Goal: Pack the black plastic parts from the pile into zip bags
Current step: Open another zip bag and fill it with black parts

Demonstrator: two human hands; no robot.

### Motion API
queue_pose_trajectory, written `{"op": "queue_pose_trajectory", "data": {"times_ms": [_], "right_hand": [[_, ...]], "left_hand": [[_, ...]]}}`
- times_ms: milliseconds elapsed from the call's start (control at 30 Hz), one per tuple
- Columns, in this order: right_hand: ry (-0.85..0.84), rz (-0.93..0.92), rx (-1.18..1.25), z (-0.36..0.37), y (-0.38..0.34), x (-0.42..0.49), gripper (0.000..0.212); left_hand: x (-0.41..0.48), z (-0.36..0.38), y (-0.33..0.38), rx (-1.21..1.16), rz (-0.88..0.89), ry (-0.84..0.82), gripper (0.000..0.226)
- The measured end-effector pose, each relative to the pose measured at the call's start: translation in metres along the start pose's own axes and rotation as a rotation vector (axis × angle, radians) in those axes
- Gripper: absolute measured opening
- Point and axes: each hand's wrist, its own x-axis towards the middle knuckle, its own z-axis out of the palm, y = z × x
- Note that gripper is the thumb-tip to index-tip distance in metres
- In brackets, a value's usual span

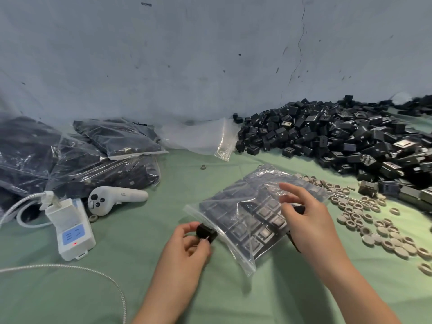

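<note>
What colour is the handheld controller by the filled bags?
White controller with black buttons, clear in the head view.

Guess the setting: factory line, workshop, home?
Probably a small hand-packing workshop: a big loose pile of black plastic parts, filled zip bags stacked at left, all on a green cloth-covered surface.

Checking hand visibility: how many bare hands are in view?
2. Left hand pinches a small black plastic part at the mouth of the clear zip bag; right hand hovers over that bag.
</note>
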Motion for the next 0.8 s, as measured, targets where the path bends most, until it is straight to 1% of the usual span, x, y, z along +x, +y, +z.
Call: {"op": "queue_pose_trajectory", "data": {"times_ms": [67, 167, 233, 267, 333, 367, 400, 433, 500, 533, 600, 633, 667, 733, 800], "right_hand": [[0.012, 0.011, -0.005, 0.001, 0.001, 0.003, 0.041], [0.022, 0.021, -0.016, 0.005, 0.004, 0.007, 0.043], [0.018, 0.03, -0.016, 0.007, 0.005, 0.009, 0.043], [0.015, 0.035, -0.014, 0.008, 0.005, 0.011, 0.043], [0.012, 0.042, -0.014, 0.011, 0.004, 0.014, 0.043], [0.014, 0.044, -0.011, 0.012, 0.004, 0.015, 0.043], [0.018, 0.045, -0.007, 0.012, 0.003, 0.016, 0.043], [0.022, 0.045, -0.006, 0.013, 0.003, 0.016, 0.042], [0.025, 0.039, -0.012, 0.013, 0.003, 0.017, 0.042], [0.025, 0.037, -0.02, 0.013, 0.003, 0.018, 0.041], [0.029, 0.041, -0.04, 0.013, 0.003, 0.02, 0.041], [0.035, 0.044, -0.048, 0.012, 0.004, 0.021, 0.041], [0.044, 0.049, -0.053, 0.012, 0.004, 0.023, 0.04], [0.063, 0.058, -0.054, 0.011, 0.005, 0.023, 0.04], [0.069, 0.054, -0.062, 0.011, 0.005, 0.022, 0.04]], "left_hand": [[0.003, 0.006, -0.001, 0.142, 0.111, 0.009, 0.025], [0.008, 0.016, 0.002, 0.197, 0.194, 0.05, 0.023], [0.011, 0.022, 0.004, 0.223, 0.207, 0.081, 0.023], [0.014, 0.025, 0.003, 0.33, 0.233, 0.108, 0.025], [0.016, 0.029, -0.001, 0.699, 0.341, 0.152, 0.032], [0.015, 0.03, 0.0, 0.815, 0.379, 0.159, 0.037], [0.014, 0.03, -0.001, 0.842, 0.386, 0.156, 0.04], [0.014, 0.03, -0.002, 0.812, 0.377, 0.154, 0.04], [0.012, 0.026, -0.002, 0.599, 0.308, 0.203, 0.027], [0.012, 0.024, 0.0, 0.423, 0.221, 0.241, 0.019], [0.009, 0.02, 0.005, -0.043, -0.007, 0.255, 0.015], [0.007, 0.019, 0.01, -0.271, -0.108, 0.219, 0.013], [0.004, 0.021, 0.017, -0.45, -0.176, 0.171, 0.012], [0.0, 0.026, 0.025, -0.66, -0.251, 0.093, 0.015], [-0.002, 0.032, 0.031, -0.765, -0.292, 0.045, 0.014]]}}
